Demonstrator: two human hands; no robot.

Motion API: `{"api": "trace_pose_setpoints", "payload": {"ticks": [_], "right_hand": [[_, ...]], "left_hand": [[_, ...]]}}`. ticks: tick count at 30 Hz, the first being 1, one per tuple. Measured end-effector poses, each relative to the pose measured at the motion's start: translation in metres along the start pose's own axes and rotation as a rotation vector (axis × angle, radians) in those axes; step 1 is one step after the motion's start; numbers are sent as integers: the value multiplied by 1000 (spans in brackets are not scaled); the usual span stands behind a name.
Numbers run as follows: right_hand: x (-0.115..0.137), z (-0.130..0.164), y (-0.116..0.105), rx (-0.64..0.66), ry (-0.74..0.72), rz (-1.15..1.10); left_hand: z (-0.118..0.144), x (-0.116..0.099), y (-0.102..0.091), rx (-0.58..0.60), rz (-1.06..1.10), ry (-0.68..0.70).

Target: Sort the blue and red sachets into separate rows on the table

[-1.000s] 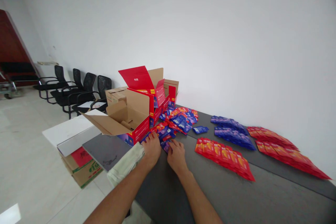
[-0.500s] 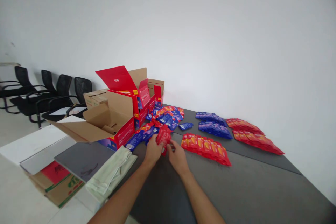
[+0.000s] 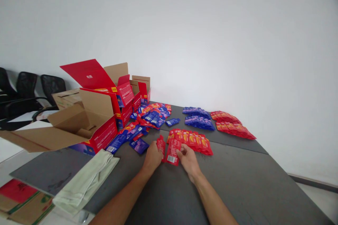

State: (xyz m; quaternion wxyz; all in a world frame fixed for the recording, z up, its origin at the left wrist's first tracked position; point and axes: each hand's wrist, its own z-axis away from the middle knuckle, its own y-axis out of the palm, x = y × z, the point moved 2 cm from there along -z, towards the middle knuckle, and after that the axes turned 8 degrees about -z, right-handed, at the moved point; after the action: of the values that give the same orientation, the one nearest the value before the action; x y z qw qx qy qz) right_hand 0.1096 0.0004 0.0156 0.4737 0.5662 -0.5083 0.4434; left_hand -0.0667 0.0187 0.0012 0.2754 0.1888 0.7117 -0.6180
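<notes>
My left hand (image 3: 153, 156) and my right hand (image 3: 188, 158) rest on the dark grey table (image 3: 237, 182), each with fingers on a red sachet. The left one pinches a narrow red sachet (image 3: 161, 146). The right one holds a red sachet (image 3: 173, 151) with a white label facing up. Both sachets sit at the near left end of a row of red sachets (image 3: 192, 139). A loose heap of blue and red sachets (image 3: 150, 116) lies behind, and a single blue sachet (image 3: 139, 145) lies just left of my left hand.
Open red and brown cartons (image 3: 89, 119) stand at the table's left end. Rows of blue sachets (image 3: 198, 117) and red sachets (image 3: 232, 123) lie near the white wall. A folded pale green cloth (image 3: 84, 182) hangs at the near left edge. Black chairs (image 3: 26, 91) stand far left.
My hands lifted red sachets out of the mixed heap and carried them right to the near end of the red row. The view swung right, so the cartons moved left in it.
</notes>
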Motion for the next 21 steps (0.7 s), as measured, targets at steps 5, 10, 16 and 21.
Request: {"api": "trace_pose_setpoints", "payload": {"ticks": [5,10,16,21], "right_hand": [[7,4,-14,-3,-7,12],[6,7,-22,-4,-12,41],[19,11,-28,-22,-35,0],[16,6,-34,-132,-24,39]], "left_hand": [[3,-25,-7,-226,-184,131],[-10,-65,2,4,351,321],[-19,-75,24,176,621,259],[-8,-77,28,188,537,284]]}}
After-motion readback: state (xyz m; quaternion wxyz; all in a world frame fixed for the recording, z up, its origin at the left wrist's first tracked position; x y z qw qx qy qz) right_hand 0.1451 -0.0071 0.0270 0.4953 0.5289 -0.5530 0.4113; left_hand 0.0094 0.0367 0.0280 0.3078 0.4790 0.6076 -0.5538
